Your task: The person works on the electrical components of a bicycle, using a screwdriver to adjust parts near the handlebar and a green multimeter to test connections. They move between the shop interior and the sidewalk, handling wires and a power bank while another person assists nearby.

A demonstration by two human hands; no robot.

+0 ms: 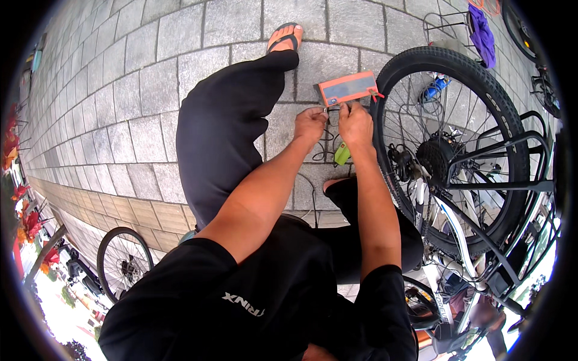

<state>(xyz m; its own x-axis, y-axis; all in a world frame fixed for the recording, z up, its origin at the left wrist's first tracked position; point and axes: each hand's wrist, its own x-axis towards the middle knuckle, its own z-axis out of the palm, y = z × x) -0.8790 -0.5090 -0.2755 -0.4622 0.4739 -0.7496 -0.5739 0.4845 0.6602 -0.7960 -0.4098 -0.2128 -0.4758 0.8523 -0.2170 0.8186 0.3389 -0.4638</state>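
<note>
Both my hands are held close together over the paving, fingers closed in a pinch. At the fingertips of my left hand (310, 125) is a small, pale, shiny piece (326, 111), too small to name. What my right hand (356, 125) pinches, if anything, is hidden by its fingers. Just beyond them lies a flat orange-edged grey case (349, 88), with small red-handled pieces at its right corner. Below and between the hands, a thin dark cable (319, 157) loops on the ground. A bright green object (342, 154) rests by my right wrist.
A bicycle's rear wheel (385, 78) and its frame (448, 210) stand close on my right. Blue object (435, 89) shows beyond the spokes. A purple cloth (481, 36) hangs at the far right. Another bicycle wheel (124, 263) is at the lower left.
</note>
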